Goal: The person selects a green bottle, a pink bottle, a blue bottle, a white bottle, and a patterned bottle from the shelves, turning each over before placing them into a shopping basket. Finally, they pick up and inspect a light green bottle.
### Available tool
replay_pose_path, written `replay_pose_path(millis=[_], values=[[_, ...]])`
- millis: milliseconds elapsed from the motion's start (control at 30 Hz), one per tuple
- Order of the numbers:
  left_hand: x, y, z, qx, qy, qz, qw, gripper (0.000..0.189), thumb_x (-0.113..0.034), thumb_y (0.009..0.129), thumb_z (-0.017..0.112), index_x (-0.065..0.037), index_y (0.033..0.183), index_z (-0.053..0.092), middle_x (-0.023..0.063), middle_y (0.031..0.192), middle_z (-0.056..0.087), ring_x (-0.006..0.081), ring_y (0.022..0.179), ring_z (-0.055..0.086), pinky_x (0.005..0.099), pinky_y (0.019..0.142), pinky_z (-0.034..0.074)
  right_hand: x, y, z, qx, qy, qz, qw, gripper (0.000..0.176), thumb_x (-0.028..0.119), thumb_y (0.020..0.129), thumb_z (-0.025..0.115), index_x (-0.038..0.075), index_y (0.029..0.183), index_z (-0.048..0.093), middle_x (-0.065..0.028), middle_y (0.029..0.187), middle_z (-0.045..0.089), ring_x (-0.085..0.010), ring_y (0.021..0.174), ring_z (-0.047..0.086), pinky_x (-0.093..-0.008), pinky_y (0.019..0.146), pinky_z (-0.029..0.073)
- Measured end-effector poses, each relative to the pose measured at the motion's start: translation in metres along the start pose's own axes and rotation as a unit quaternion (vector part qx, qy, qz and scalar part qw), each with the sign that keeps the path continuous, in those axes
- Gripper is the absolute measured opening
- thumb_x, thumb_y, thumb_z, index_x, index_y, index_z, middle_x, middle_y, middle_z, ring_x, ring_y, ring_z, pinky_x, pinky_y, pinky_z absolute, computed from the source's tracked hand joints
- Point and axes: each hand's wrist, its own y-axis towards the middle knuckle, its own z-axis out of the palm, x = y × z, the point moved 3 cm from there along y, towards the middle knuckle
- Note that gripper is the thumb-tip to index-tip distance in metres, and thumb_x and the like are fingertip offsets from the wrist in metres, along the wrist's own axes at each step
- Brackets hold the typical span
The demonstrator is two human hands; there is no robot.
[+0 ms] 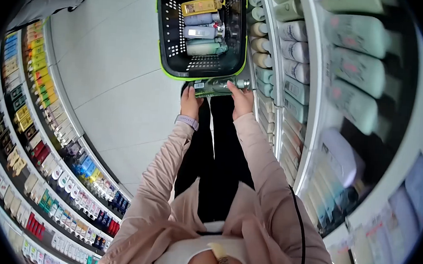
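A green see-through bottle (214,86) with a silvery cap lies sideways between my hands, just in front of the basket's near rim. My left hand (190,102) grips its base end, beside a white barcode label. Near the cap, my right hand (241,99) has its fingers closed on the other end. Beyond the bottle is a black shopping basket (165,55) with a bright green rim. Inside it lie a yellow bottle (199,7), two lavender bottles (201,32) and a pale green bottle (205,48).
Shelves of bottles (358,68) rise close on my right. On the left, curved-looking shelves (52,91) carry several rows of coloured packages. Grey floor tiles (116,52) run between them. Another person's legs (48,8) show at the top left. A black cable (300,226) hangs along my right side.
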Motion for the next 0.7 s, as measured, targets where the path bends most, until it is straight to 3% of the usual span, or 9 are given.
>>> replay_pose_path(millis=[33,133,200,267,333,400,500,600,700], values=[[0.001,0.023,-0.001,-0.011,0.024,-0.005,1.000,0.034,-0.028,0.091,0.043,-0.006,0.117,0.047,0.0028,0.091,0.055,0.0101,0.071,0.051,0.0228,0.059,0.045,-0.016,0.023,0.001,0.017,-0.018,0.025,0.999,0.034,0.009,0.072,0.069,0.011,0.103,0.054,0.0017,0.098,0.057,-0.0092,0.090,0.052,-0.0268,0.079,0.035],[0.001,0.091,0.005,-0.068,0.073,0.027,0.995,0.033,-0.028,0.089,0.045,-0.004,0.112,0.048,0.0036,0.090,0.056,0.0114,0.071,0.052,0.0247,0.057,0.046,-0.045,0.073,0.018,-0.014,0.017,0.077,0.997,0.035,0.009,0.073,0.069,0.009,0.104,0.053,0.0011,0.099,0.057,-0.0096,0.090,0.052,-0.0255,0.079,0.035],[-0.003,0.133,0.008,-0.035,0.110,0.040,0.992,0.031,-0.023,0.088,0.048,-0.002,0.111,0.047,0.0049,0.090,0.056,0.0113,0.070,0.052,0.0242,0.054,0.044,-0.084,0.117,0.019,-0.013,0.073,0.046,0.996,0.031,0.007,0.074,0.068,0.009,0.102,0.054,0.0009,0.100,0.057,-0.0112,0.092,0.052,-0.0249,0.082,0.036],[0.012,0.209,-0.005,-0.002,0.195,0.011,0.981,0.029,-0.015,0.085,0.049,-0.002,0.111,0.047,0.0070,0.090,0.057,0.0123,0.068,0.053,0.0234,0.055,0.044,-0.128,0.167,0.026,-0.136,0.098,0.145,0.975,0.027,0.005,0.074,0.067,0.009,0.098,0.054,0.0000,0.099,0.057,-0.0127,0.091,0.053,-0.0256,0.083,0.037],[0.020,0.244,-0.005,0.004,0.188,-0.035,0.982,0.029,-0.013,0.084,0.049,-0.003,0.110,0.048,0.0069,0.088,0.057,0.0124,0.066,0.052,0.0235,0.054,0.043,-0.153,0.206,0.029,-0.125,0.114,0.148,0.974,0.027,0.006,0.073,0.069,0.009,0.096,0.054,-0.0005,0.098,0.057,-0.0132,0.090,0.053,-0.0272,0.082,0.038],[0.025,0.267,-0.001,-0.016,0.184,-0.059,0.981,0.027,-0.013,0.083,0.050,-0.003,0.109,0.049,0.0071,0.087,0.056,0.0135,0.065,0.053,0.0237,0.053,0.042,-0.166,0.235,0.035,-0.156,0.064,0.181,0.969,0.041,0.011,0.070,0.073,0.009,0.104,0.049,-0.0020,0.099,0.056,-0.0154,0.095,0.050,-0.0328,0.084,0.038],[0.049,0.311,-0.005,-0.008,0.196,-0.108,0.975,0.026,-0.012,0.081,0.050,-0.004,0.106,0.050,0.0082,0.086,0.054,0.0153,0.064,0.053,0.0245,0.051,0.041,-0.171,0.264,0.043,-0.147,-0.010,0.230,0.962,0.055,0.019,0.070,0.074,0.010,0.114,0.041,-0.0075,0.116,0.046,-0.0233,0.108,0.041,-0.0413,0.088,0.039],[0.059,0.329,-0.002,-0.006,0.256,-0.175,0.951,0.024,-0.011,0.078,0.051,-0.002,0.100,0.051,0.0120,0.084,0.053,0.0183,0.063,0.052,0.0272,0.052,0.042,-0.200,0.299,0.034,-0.178,-0.046,0.277,0.943,0.062,0.021,0.070,0.074,0.010,0.118,0.037,-0.0092,0.122,0.042,-0.0277,0.113,0.037,-0.0446,0.086,0.040],[0.088,0.365,-0.016,-0.037,0.245,-0.164,0.955,0.024,-0.012,0.078,0.052,0.002,0.098,0.051,0.0137,0.083,0.054,0.0195,0.067,0.054,0.0285,0.055,0.044,-0.236,0.338,0.023,-0.171,-0.042,0.317,0.932,0.053,0.023,0.072,0.072,0.010,0.114,0.044,-0.0088,0.127,0.039,-0.0307,0.118,0.034,-0.0484,0.086,0.040]])
